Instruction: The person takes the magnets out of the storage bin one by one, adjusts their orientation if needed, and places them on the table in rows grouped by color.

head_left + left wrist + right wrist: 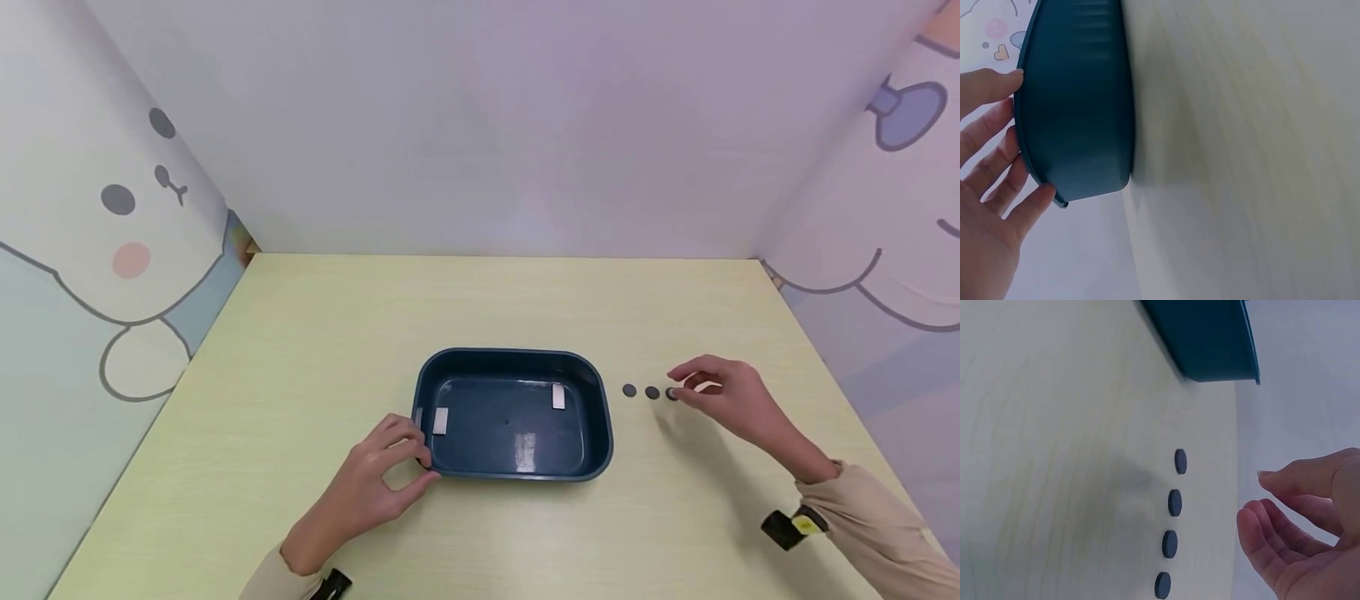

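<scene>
A dark blue rectangular plastic basin [510, 479] stands on the table. My left hand [378, 479] holds its rim at the near left corner; in the left wrist view the fingertips [1047, 190] lie along that rim. To the right of the basin, several small dark round discs form a row, among them one disc [629, 390] nearest the basin and another disc [652, 392] beside it. My right hand [723, 396] hovers over the row's right end, where its fingertips overlap a disc in the head view. The right wrist view shows a gap between thumb and fingers, with nothing held.
Two small white rectangular pieces lie inside the basin, one piece [440, 421] at the left and one piece [558, 396] at the right. A pale wood-grain table [300, 333] meets a white back wall [480, 167]. Panels with cartoon drawings flank both sides.
</scene>
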A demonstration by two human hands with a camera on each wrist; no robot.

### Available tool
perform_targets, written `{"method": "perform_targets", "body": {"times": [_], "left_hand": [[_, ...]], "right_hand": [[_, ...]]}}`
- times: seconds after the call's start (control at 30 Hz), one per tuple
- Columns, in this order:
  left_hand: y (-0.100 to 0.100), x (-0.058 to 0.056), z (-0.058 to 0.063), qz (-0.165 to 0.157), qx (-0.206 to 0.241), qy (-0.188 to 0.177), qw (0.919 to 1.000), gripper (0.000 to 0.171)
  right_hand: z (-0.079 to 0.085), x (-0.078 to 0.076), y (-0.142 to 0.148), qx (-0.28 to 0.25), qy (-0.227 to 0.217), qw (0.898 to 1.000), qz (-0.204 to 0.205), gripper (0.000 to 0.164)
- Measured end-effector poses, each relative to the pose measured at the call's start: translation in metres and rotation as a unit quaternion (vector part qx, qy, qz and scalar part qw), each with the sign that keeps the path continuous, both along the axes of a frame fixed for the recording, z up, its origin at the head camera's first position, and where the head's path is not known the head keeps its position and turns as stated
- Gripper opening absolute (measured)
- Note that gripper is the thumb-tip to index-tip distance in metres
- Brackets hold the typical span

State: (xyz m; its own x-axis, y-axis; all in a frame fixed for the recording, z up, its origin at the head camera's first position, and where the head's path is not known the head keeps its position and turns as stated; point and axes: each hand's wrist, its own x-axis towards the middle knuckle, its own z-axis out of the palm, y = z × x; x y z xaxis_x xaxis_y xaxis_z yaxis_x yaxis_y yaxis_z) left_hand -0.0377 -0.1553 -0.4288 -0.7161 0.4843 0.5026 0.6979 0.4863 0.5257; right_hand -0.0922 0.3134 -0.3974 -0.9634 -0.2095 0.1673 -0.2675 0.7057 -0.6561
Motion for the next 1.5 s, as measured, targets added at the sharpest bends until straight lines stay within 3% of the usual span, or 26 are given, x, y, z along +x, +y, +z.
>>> {"method": "perform_targets", "body": {"times": [0.33, 0.9, 1.5], "left_hand": [[0.001, 0.000, 0.000, -0.004, 0.003, 0.001, 1.0000, 0.016], [0.002, 0.000, 0.000, -0.003, 0.001, 0.003, 1.0000, 0.017], [0.004, -0.004, -0.001, -0.013, 0.006, 0.012, 0.9998, 0.017]], "right_hand": [[0.019, 0.005, -0.021, -0.063, -0.040, 0.997, 0.021, 0.017], [0.029, -0.004, -0.055, -0.115, -0.066, 0.989, 0.071, 0.017], [0.024, -0.020, -0.088, -0.086, -0.070, 0.989, 0.098, 0.017]]}}
